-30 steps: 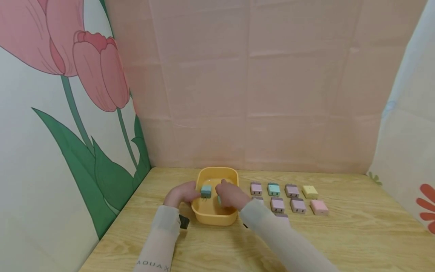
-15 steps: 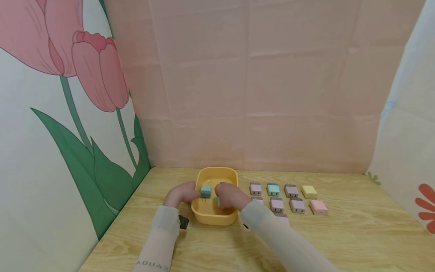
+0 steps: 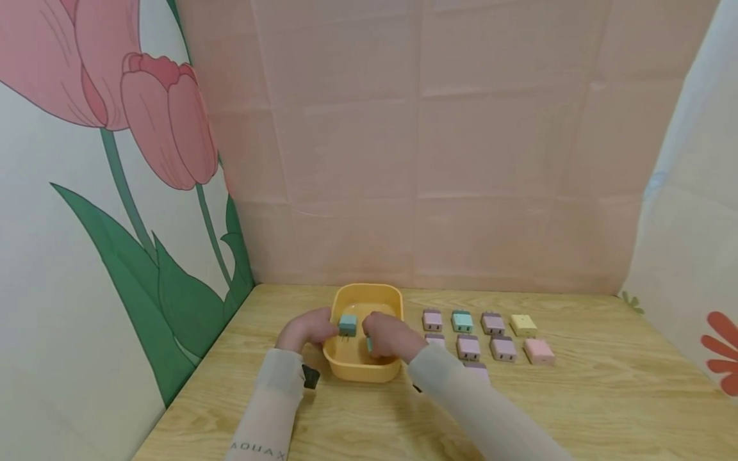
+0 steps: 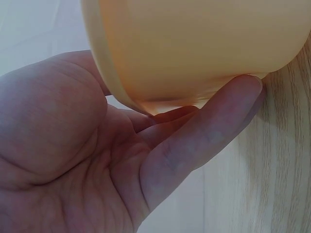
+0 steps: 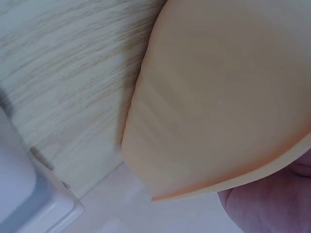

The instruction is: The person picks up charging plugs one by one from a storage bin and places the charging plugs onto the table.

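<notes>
A yellow tub (image 3: 369, 294) stands on the wooden table (image 3: 576, 410); its outer wall (image 4: 204, 43) fills the left wrist view. My left hand (image 3: 333, 329) is at the tub's left rim and pinches a blue charger (image 3: 348, 324) with its prongs pointing down. The hand's lower fingers (image 4: 214, 126) lie against the tub's outer wall. My right hand (image 3: 376, 339) reaches down into the tub with curled fingers around a teal charger (image 3: 369, 346), mostly hidden. The right wrist view shows the tub wall (image 5: 223, 97) and a bit of that hand (image 5: 272, 208).
Right of the tub lie rows of chargers: lilac (image 3: 432, 319), teal (image 3: 462, 321), lilac (image 3: 492, 323), yellow (image 3: 523, 324) and pink (image 3: 539, 351). A lilac charger (image 5: 29, 204) lies close to the tub. A tulip wall rises left and a pink wall behind.
My right hand has sunk slightly lower and leftward inside the tub. The left hand and the blue charger have stayed where they were.
</notes>
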The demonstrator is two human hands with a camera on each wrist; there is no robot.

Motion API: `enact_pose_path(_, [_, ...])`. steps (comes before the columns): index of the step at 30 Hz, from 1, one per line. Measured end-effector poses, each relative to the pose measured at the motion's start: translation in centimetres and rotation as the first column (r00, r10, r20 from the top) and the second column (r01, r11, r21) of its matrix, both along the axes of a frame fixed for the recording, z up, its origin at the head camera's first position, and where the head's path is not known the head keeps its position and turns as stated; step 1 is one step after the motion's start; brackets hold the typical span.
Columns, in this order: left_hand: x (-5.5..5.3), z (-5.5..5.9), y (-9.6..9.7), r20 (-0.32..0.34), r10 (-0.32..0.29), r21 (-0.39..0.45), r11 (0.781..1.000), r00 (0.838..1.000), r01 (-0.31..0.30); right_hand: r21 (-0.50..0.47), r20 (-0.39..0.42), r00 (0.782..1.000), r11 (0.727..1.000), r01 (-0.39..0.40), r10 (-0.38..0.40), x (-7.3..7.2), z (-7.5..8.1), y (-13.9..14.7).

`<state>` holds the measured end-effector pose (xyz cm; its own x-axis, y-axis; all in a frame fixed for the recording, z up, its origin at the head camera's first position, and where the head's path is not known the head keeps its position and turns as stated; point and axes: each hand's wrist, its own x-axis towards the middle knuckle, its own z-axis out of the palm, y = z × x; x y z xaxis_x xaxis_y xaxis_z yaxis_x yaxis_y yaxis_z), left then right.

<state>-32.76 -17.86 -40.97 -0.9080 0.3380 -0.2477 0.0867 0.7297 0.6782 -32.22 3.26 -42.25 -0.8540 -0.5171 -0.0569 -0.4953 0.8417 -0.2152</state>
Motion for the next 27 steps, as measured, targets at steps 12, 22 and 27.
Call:
enact_pose_path(12, [-0.02,-0.04,-0.08,0.000,-0.002,0.005,1.000,1.000,0.002,0.040,0.009,1.000,0.999,0.024,-0.025,0.12,0.14,-0.25])
enact_pose_path(22, [-0.08,-0.09,-0.09,0.008,-0.001,0.009,1.000,1.000,0.001,0.032,0.016,0.999,0.999,0.028,-0.028,-0.08,0.05,-0.23])
enact_pose_path(27, [0.02,0.02,-0.01,0.005,0.002,0.012,1.000,1.000,-0.002,-0.007,0.021,1.000,1.000,0.023,-0.023,0.10,0.27,0.20])
